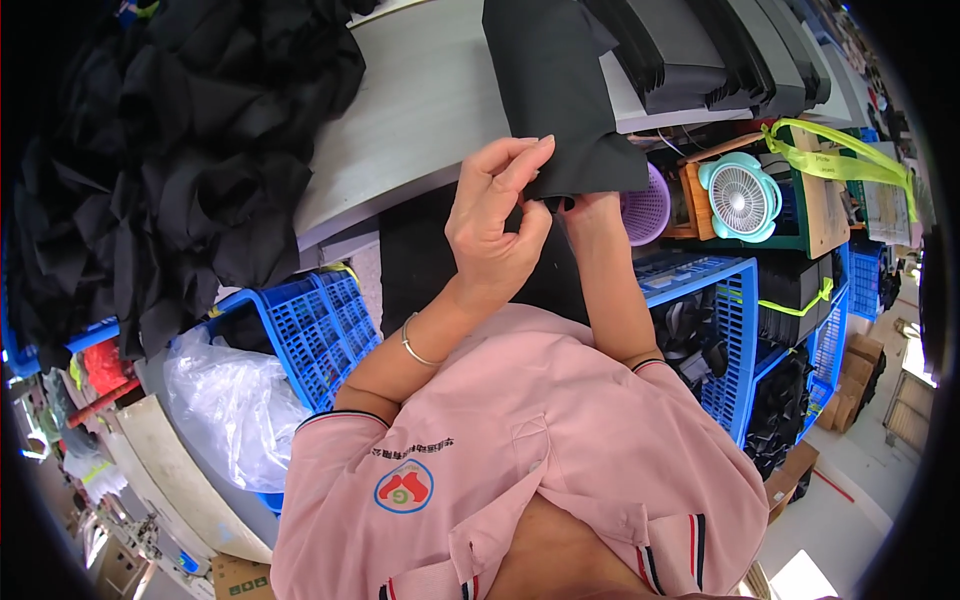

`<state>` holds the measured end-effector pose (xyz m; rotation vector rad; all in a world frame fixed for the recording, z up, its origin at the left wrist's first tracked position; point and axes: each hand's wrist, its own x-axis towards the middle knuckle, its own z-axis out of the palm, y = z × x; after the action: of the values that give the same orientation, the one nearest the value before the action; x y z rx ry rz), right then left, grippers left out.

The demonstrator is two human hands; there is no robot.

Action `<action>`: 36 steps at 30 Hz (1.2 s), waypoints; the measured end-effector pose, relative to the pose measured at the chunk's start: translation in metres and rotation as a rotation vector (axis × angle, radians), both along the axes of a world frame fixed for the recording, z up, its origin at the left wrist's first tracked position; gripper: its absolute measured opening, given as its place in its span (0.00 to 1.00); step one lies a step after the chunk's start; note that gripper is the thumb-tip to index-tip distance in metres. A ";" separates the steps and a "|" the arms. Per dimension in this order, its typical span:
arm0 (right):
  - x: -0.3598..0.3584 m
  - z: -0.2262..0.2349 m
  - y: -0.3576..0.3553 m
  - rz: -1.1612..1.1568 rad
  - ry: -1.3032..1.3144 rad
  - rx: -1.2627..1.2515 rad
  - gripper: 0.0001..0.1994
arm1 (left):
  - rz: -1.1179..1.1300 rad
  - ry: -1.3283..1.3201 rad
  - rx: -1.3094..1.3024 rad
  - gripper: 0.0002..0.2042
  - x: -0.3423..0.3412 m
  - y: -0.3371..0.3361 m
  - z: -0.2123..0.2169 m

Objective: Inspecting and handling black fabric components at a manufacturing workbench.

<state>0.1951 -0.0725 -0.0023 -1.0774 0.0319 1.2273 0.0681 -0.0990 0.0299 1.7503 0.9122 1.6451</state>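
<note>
From my remote station I record the following. The left hand [497, 222] is raised in front of the chest, fingers curled, thumb and fingertips pinching the lower corner of a black fabric piece [560, 100]. The right hand [588, 207] sits just behind and beside it, mostly hidden under that same corner; I see the wrist and knuckles against the cloth but cannot tell how its fingers are set. The fabric piece hangs over the near edge of a grey worktable [420, 110], its upper part lying flat on the top and its lower corner between the two hands.

Surroundings: a large heap of loose black cloth [160, 150] fills the left of the view and spills over the table's left end. Stacks of folded dark pieces [720, 50] lie on the table at upper right, just beyond the held fabric. Below the table edge, to the left, a blue plastic crate [320, 320] holds a clear plastic bag [235, 400]. To the right, another blue crate [725, 330] stands near the right forearm, with dark items inside. A small teal desk fan [740, 197] and a purple basket [647, 210] stand just right of the hands. A yellow-green strap [835, 160] crosses the shelving beyond the fan.

Obstruction: the left hand screens the pinch point and much of the right hand.
</note>
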 end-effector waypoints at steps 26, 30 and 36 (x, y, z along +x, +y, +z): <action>-0.020 -0.046 0.024 0.135 -0.435 0.343 0.27 | -0.014 -0.143 -0.390 0.22 -0.031 0.011 -0.055; -0.012 -0.080 0.027 0.206 -0.497 0.338 0.27 | -0.039 -0.162 -0.412 0.21 -0.032 0.012 -0.055; -0.009 -0.112 0.031 0.305 -1.291 0.241 0.30 | -0.055 -0.246 -0.496 0.20 -0.031 0.009 -0.060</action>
<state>0.1859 -0.0419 -0.1140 -1.5076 -1.2641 0.5723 0.0371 -0.0902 -0.0301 1.1998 1.0351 1.4068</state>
